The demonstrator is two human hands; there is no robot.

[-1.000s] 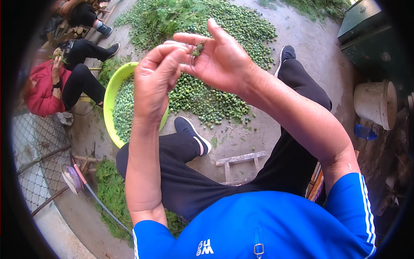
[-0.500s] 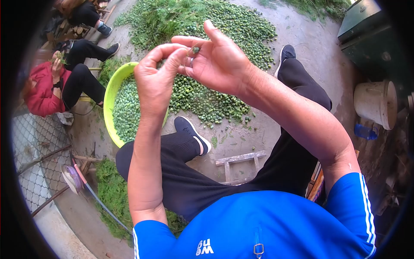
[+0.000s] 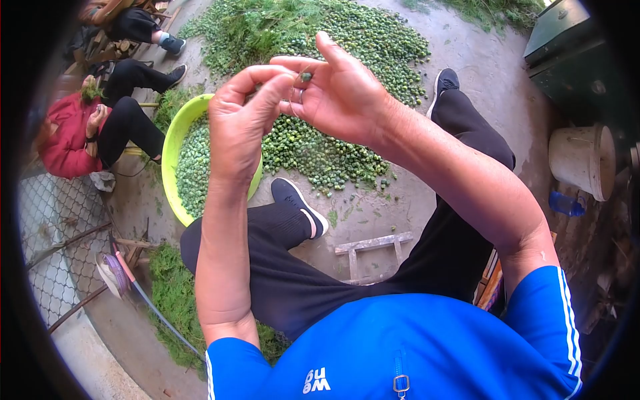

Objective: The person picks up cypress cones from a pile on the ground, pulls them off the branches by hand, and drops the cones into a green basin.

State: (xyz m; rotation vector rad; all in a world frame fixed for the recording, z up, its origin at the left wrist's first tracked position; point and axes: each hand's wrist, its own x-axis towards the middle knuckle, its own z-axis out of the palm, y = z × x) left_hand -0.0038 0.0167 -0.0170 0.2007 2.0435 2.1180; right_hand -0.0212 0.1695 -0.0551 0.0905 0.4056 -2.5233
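Note:
My left hand (image 3: 241, 123) is closed in a pinch, thumb against the bent forefinger, on a thin twig (image 3: 290, 105). A small round green cone (image 3: 306, 77) shows just beyond the fingertips, in front of my right fingers. My right hand (image 3: 350, 93) is open, palm turned up and thumb spread, its fingers partly behind the left fingertips. Below and behind the hands lies a wide heap of green cones (image 3: 320, 150). A lime-green tub (image 3: 172, 150) full of such cones (image 3: 193, 167) stands by my left forearm.
Feathery green branches (image 3: 257, 30) lie on the heap, and more greenery (image 3: 170, 293) is at lower left. A person in a red top (image 3: 67, 130) sits at left. A small wooden stool (image 3: 373, 247) lies between my legs. A white bucket (image 3: 580, 160) and blue bottle (image 3: 567, 203) stand right.
My hands keep nearly the same pose, with the cone still at the fingertips. The seated person's hands have come apart, one moving down toward the knee.

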